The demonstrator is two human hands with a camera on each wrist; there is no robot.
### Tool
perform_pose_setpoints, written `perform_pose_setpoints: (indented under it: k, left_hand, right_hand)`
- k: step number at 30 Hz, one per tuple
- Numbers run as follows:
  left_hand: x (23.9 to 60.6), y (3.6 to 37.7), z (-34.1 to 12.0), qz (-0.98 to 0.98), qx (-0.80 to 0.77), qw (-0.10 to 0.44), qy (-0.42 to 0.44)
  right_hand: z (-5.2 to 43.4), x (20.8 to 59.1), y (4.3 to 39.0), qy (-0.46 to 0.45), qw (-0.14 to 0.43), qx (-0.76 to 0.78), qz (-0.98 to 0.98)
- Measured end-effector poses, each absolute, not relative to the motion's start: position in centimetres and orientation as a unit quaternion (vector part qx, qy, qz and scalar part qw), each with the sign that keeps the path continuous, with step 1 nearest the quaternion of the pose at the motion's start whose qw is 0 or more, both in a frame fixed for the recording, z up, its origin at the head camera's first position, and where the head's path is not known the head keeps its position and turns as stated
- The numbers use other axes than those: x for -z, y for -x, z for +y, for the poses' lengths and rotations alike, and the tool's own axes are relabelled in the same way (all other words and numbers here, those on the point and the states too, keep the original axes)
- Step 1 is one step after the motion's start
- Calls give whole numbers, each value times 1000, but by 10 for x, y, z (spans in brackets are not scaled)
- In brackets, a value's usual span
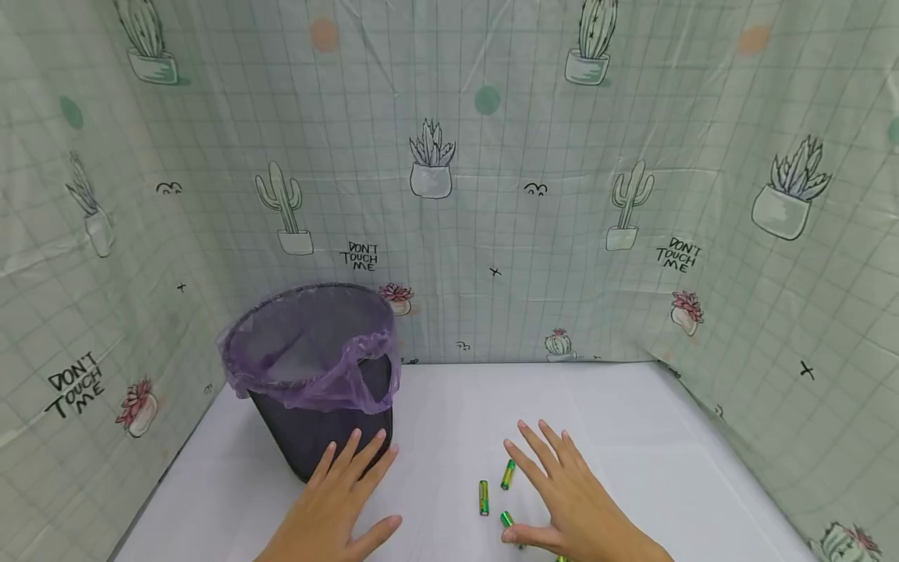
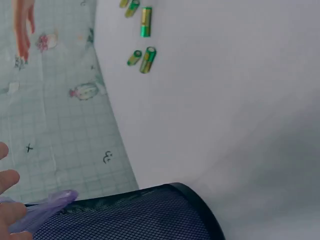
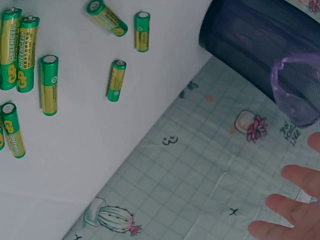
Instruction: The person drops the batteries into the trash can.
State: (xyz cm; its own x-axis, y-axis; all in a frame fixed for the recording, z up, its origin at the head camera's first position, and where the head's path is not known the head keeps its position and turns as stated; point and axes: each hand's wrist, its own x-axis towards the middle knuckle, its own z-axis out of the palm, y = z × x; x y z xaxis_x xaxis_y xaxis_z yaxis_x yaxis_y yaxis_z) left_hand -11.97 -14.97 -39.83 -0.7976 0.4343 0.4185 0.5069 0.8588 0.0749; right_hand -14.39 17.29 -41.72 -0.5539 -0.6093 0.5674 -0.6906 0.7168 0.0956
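Observation:
Both hands hover over the white table with fingers spread, holding nothing. In the head view my left hand [image 1: 337,503] is in front of a dark mesh bin [image 1: 302,429] lined with a purple plastic bag [image 1: 319,382]. My right hand [image 1: 572,499] is above several green and gold batteries [image 1: 484,497], partly hiding some. The right wrist view shows more of them lying scattered, among them a single battery [image 3: 49,85] and a side-by-side pair. From the left wrist, a few batteries [image 2: 145,22] appear beyond the bin's mesh side [image 2: 130,220].
A pale grid-patterned sheet [image 1: 492,226] printed with cacti stands as a backdrop behind and on both sides of the white table [image 1: 449,421]. The bin is at the table's left, close to the back sheet.

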Motion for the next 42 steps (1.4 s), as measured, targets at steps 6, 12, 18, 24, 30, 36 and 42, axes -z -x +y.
perform_pose_setpoints:
  k: [6, 12, 18, 24, 30, 36, 42]
  left_hand:
    - [368, 124, -156, -923, 188, 232, 241]
    - [341, 143, -176, -878, 291, 302, 230]
    - [321, 161, -207, -856, 349, 328, 193]
    - [305, 173, -233, -856, 350, 345, 157]
    - [292, 184, -258, -878, 337, 323, 101]
    - [286, 201, -285, -892, 334, 299, 55]
    - [290, 221, -311, -909, 359, 210, -14]
  right_hand:
    - [173, 410, 144, -352, 270, -78, -892]
    - [173, 401, 145, -330, 251, -95, -905]
    - [166, 388, 153, -302, 194, -135, -923]
    - [155, 375, 166, -305, 178, -158, -922]
    - [140, 365, 179, -309, 147, -200, -918]
    - [140, 363, 189, -305, 120, -230, -916]
    - [155, 376, 197, -272, 72, -248, -927]
